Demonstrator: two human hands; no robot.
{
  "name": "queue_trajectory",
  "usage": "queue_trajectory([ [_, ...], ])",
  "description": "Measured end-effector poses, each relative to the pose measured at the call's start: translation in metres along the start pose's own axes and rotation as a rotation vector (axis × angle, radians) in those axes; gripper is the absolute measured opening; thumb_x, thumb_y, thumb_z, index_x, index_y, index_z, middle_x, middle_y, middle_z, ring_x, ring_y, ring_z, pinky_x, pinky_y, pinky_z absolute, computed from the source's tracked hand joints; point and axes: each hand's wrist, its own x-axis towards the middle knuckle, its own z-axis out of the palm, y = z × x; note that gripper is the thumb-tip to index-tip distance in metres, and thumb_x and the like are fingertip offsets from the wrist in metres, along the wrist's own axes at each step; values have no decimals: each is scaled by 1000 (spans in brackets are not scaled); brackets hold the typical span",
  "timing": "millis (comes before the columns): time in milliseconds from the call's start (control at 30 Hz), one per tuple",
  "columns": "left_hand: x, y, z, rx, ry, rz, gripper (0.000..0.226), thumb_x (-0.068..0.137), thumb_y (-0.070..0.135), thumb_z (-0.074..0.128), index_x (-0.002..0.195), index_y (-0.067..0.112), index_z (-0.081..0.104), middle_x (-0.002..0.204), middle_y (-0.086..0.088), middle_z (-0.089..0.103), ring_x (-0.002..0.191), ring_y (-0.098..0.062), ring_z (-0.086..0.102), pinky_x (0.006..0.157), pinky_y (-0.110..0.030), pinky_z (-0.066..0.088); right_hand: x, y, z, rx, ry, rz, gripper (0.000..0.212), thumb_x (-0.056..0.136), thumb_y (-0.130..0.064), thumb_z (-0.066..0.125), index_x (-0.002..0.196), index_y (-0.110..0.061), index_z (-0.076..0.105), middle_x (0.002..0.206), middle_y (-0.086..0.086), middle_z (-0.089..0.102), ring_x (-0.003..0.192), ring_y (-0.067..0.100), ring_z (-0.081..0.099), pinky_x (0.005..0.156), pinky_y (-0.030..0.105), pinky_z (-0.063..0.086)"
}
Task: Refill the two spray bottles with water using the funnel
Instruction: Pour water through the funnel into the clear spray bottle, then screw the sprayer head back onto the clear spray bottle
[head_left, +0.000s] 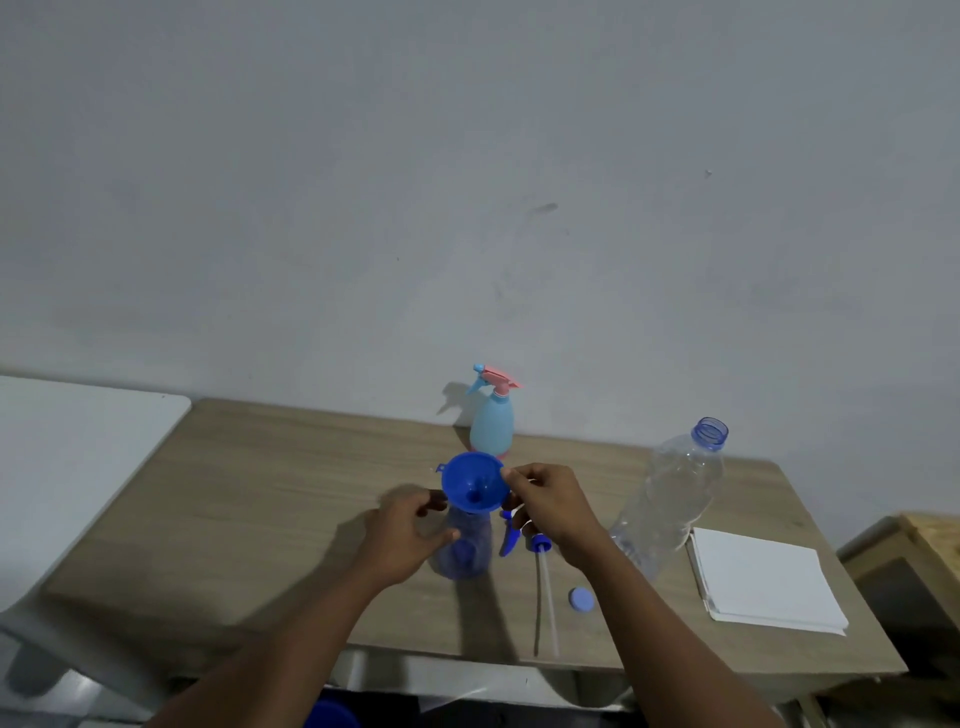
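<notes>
Funnel (474, 483) sits in the mouth of the blue spray bottle (464, 545). My right hand (545, 506) pinches its rim to keep it upright, and my left hand (410, 530) curls round the bottle to steady it. Uncapped water bottle (670, 499) stands to the right, ready for pouring.

Reaching forward with both arms; gripping bottle (467, 556) with left hand (410, 530), seemingly pinching funnel (465, 475) with right hand (545, 506).

From my feed I see the left hand (410, 535) and right hand (550, 506) bare, and the left forearm (291, 639) and right forearm (660, 623) uncovered throughout the view.
</notes>
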Motion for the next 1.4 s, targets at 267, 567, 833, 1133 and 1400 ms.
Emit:
queue_trajectory([
  [267, 13, -1, 10, 14, -53, -6, 49, 74, 32, 85, 118, 24, 64, 108, 6, 64, 99, -10, 59, 75, -19, 40, 3, -4, 1, -28, -16, 23, 17, 98, -15, 59, 94, -5, 71, 73, 11, 72, 54, 17, 65, 52, 25, 55],
  [567, 20, -8, 18, -99, -118, 57, 49, 82, 8, 78, 127, 15, 62, 104, 23, 60, 90, 33, 50, 77, 6, 34, 5, 3, -22, 168, 183, 19, 13, 91, 0, 58, 85, 7, 66, 64, 17, 66, 43, 17, 55, 44, 27, 47],
  [833, 26, -29, 0, -139, -33, 42, 55, 79, 21, 83, 129, 25, 62, 116, 3, 70, 105, -16, 65, 92, -30, 50, -2, 88, -26, -150, 245, 52, 13, 95, -4, 57, 82, -7, 59, 68, 12, 68, 53, 20, 65, 53, 38, 54],
  [1133, 24, -39, -8, -96, -18, 6, 54, 82, 19, 81, 132, 22, 60, 116, 3, 67, 105, -17, 61, 76, -14, 44, -22, 132, 14, -509, 171, -59, 15, 98, -13, 50, 89, -17, 61, 87, -11, 51, 76, 10, 49, 72, 29, 45],
  [1400, 23, -38, -6, -59, -31, -19, 53, 86, 22, 77, 135, 24, 57, 113, 7, 63, 106, -12, 58, 69, -4, 36, -29, 164, 21, -958, 104, -241, 7, 87, -23, 69, 87, -30, 70, 90, -12, 61, 84, 13, 54, 70, 31, 38],
])
